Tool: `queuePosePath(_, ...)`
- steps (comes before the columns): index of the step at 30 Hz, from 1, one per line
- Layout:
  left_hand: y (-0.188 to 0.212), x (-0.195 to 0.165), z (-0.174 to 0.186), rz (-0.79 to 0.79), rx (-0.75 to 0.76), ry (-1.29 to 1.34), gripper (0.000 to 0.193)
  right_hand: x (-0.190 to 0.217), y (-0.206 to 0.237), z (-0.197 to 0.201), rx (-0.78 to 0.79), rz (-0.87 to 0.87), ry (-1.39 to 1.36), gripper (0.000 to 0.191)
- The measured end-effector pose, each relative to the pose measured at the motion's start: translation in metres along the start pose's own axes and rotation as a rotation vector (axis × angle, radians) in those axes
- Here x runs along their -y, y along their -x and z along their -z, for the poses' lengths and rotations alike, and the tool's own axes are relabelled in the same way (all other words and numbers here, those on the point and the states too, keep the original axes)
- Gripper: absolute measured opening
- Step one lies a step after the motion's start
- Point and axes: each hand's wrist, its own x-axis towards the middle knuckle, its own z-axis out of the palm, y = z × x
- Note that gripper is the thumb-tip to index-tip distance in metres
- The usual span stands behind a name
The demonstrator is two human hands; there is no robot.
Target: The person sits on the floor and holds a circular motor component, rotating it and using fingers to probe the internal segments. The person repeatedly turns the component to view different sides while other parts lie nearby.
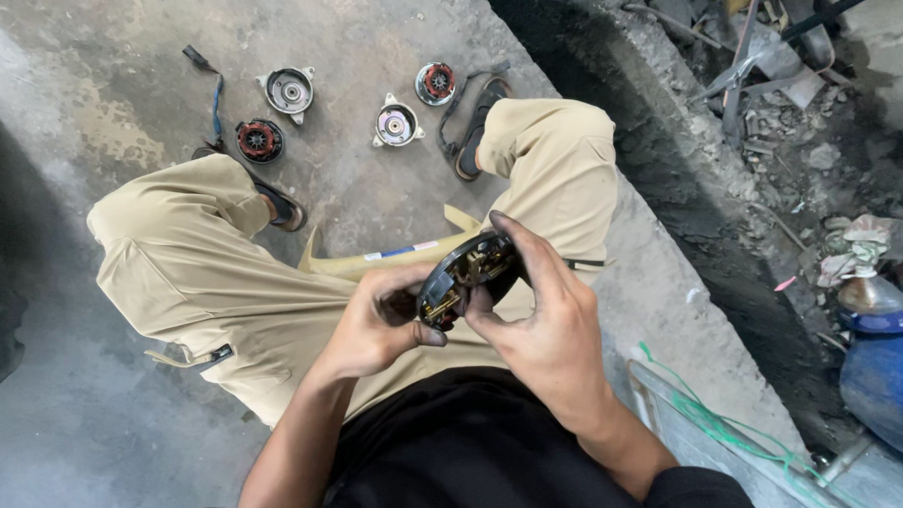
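Note:
I hold a round black motor part (468, 276) with brass-coloured fittings inside, over my lap. My left hand (377, 322) grips its lower left edge, thumb pressed on the rim. My right hand (546, 322) wraps its right side, index finger curled over the top. On the concrete floor ahead lie two grey round housings (289, 90) (396, 124) and two red-wound rotors (259, 140) (435, 83). A wooden strip (391, 257) lies across my knees under the part.
My legs in tan trousers (201, 275) and sandals (473, 125) spread on the floor. A black-and-blue cable (215, 91) lies at the far left. A dark trench with rubble (777, 95) runs on the right, beside a blue container (887, 379) and green string (726, 429).

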Motion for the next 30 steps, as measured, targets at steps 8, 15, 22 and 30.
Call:
queuePosePath(8, -0.001, 0.001, 0.002, 0.015, 0.016, 0.000, 0.061, -0.004, -0.008, 0.001, 0.078, -0.075, -0.009, 0.067)
queuePosePath(15, -0.001, 0.001, 0.001, 0.030, -0.015, 0.005, 0.059, -0.004, -0.006, -0.003, 0.048, -0.056, -0.047, 0.070)
queuePosePath(22, -0.001, 0.000, -0.003, 0.011, -0.033, 0.001, 0.061, -0.009, -0.009, -0.003, 0.116, -0.081, -0.121, 0.072)
queuePosePath(30, 0.001, -0.007, -0.004, -0.035, -0.014, 0.006, 0.060, -0.015, -0.010, 0.003, 0.162, -0.125, -0.220, 0.065)
